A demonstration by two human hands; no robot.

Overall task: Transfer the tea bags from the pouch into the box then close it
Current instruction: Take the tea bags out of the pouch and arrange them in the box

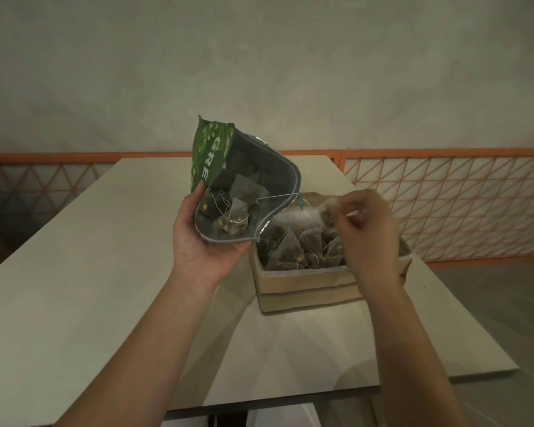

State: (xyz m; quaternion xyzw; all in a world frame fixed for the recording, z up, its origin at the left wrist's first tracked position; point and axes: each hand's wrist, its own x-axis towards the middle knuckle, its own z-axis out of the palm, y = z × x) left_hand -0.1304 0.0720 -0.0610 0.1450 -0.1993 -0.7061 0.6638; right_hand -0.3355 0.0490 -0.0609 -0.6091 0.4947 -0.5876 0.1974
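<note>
My left hand [198, 241] holds a green foil pouch [211, 158] tilted with its open mouth toward me; several pyramid tea bags [238, 218] lie inside it. To the right of the pouch an open cardboard box [305, 291] stands on the table, with several tea bags [293, 249] piled in it. My right hand [367, 232] hovers over the box, its fingertips pinching a blurred tea bag [329, 212] above the pile. The hand hides the box's right side.
The pale table [74, 272] stretches left and toward me, its near edge low in the frame. An orange lattice railing [444, 204] runs behind and to the right of the table. A plain wall rises beyond.
</note>
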